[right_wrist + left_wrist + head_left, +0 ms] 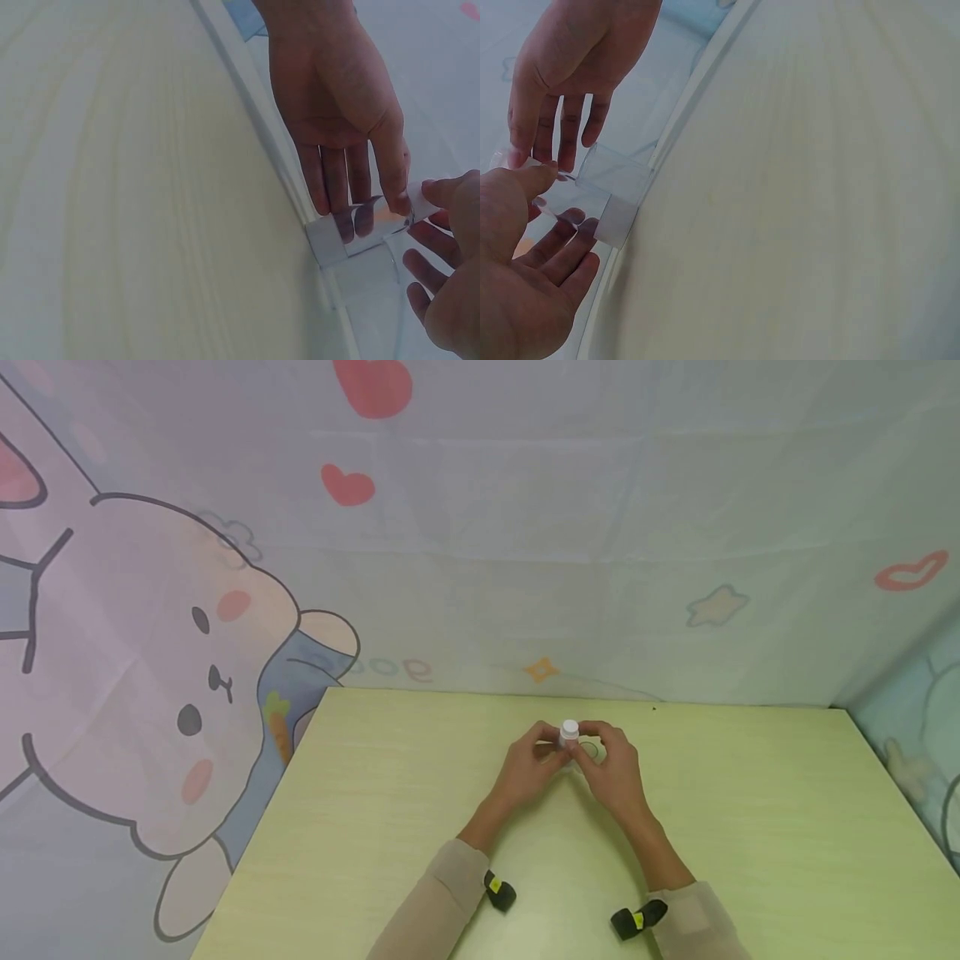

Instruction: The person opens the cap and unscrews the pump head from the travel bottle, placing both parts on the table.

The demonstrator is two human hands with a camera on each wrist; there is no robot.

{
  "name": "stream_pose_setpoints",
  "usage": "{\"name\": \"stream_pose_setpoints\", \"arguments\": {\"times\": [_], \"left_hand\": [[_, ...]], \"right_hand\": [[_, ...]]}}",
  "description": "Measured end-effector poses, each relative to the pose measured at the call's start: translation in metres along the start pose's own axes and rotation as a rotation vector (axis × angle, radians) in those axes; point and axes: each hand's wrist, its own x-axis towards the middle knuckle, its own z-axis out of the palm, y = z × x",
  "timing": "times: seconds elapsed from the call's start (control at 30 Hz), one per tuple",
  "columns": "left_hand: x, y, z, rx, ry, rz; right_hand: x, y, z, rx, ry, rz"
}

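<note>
A small clear bottle with a white cap point(570, 727) stands upright between my two hands, and a whitish band shows round its lower end point(617, 220). My left hand point(527, 770) pinches it from the left, thumb in front and fingers reaching behind. From the other side my right hand point(613, 770) also pinches it, its thumb high near the cap and its other fingers spread loosely. Just right of the bottle is a clear cup-like container point(367, 279), its round rim point(588, 749) faintly seen in the head view.
The pale wooden table point(757, 802) has its far edge just beyond my hands. Behind it hangs a printed cloth point(517, 510) with a cartoon rabbit, hearts and stars. Black wrist cameras point(500, 891) are strapped at both sleeves.
</note>
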Motion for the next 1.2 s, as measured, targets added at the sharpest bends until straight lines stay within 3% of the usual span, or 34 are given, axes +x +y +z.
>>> {"name": "stream_pose_setpoints", "arguments": {"times": [0.5,1.03,1.2], "left_hand": [[-0.0005,0.0005,-0.0007,-0.013,-0.006,-0.03],[-0.0006,0.0006,0.0021,0.029,0.019,0.019],[-0.0019,0.0084,0.0032,0.022,0.032,0.04]], "right_hand": [[0.0007,0.0011,-0.0007,-0.02,-0.024,0.01],[-0.0005,0.0018,-0.0003,-0.032,-0.017,0.007],[-0.0002,0.0001,-0.0016,-0.035,-0.026,0.008]]}}
